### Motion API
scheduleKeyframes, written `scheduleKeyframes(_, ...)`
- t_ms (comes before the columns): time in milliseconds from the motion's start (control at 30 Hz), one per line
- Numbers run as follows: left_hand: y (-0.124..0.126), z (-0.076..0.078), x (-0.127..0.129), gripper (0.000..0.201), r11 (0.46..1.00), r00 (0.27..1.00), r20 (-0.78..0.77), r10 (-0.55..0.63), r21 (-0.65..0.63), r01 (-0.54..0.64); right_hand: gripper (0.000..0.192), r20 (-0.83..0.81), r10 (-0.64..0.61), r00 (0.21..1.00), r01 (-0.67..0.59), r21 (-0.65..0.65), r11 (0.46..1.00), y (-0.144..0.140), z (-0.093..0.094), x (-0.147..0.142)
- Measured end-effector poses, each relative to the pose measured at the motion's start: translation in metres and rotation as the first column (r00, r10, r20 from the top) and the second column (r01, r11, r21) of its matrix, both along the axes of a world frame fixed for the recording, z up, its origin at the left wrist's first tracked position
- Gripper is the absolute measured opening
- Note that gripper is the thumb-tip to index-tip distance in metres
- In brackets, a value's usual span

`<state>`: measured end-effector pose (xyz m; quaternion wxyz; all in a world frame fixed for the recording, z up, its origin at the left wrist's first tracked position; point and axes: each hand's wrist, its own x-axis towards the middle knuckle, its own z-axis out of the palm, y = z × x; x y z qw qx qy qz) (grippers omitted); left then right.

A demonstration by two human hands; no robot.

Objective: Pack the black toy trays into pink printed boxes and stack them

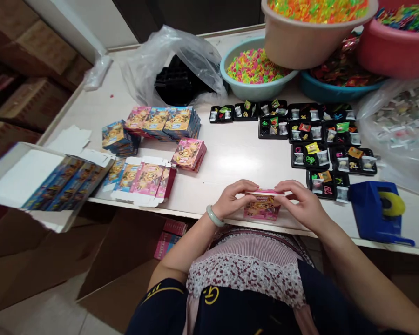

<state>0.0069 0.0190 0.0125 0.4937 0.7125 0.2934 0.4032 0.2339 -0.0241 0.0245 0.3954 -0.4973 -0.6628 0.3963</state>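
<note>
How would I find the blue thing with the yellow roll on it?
Start at the white table and go to its front edge near the person's right hand. Just right of the black trays sits the tape dispenser. It is the only solid blue block there, with a yellow roll on top.

A long white table (237, 158) fills the middle of the view, catching a soft glare of overhead light. Behind its far edge runs a pale wall (101, 18), with a dark panel (195, 14) to the right of it. Left of the table stand stacked cardboard boxes (28, 60). Below its near edge lies a light tiled floor (42, 311).
</note>
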Motion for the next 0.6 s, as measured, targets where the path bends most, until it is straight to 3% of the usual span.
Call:
scheduleKeyframes(67,-0.001,-0.002,-0.006,0.015,0.997,0.999,-0.013,-0.046,0.054,0.046,0.013,0.058,0.023,0.998,-0.031,0.133,0.991,-0.005,-0.001,0.002)
scheduleKeyframes(167,-0.001,-0.004,-0.007,0.010,1.000,0.999,-0.026,0.020,0.003,-0.020,0.012,0.098,-0.027,0.995,0.003,0.230,0.973,-0.006,-0.004,-0.002)
scheduleKeyframes(300,0.007,0.000,-0.004,0.023,0.967,0.995,-0.063,0.072,-0.241,-0.085,0.020,0.077,-0.041,0.996,0.032,0.115,0.993,-0.006,-0.006,-0.002)
scheduleKeyframes(367,0.013,0.002,-0.001,0.024,0.947,0.978,-0.065,0.200,-0.244,-0.210,0.037,0.056,-0.088,0.995,0.085,0.052,0.995,-0.015,-0.006,0.013)
scheduleKeyframes(433,0.018,0.002,0.007,0.023,0.906,0.921,-0.015,0.390,-0.176,-0.386,0.041,0.111,-0.227,0.968,0.224,0.037,0.974,-0.031,-0.005,0.040)
scheduleKeyframes(500,0.019,-0.001,0.021,0.025,0.878,0.883,0.032,0.467,-0.137,-0.459,0.028,0.260,-0.424,0.867,0.417,0.084,0.905,-0.055,-0.004,0.076)
scheduleKeyframes(600,0.013,-0.005,0.046,0.026,0.923,0.931,-0.004,0.364,-0.129,-0.361,0.026,0.525,-0.631,0.571,0.644,0.191,0.741,-0.091,-0.002,0.128)
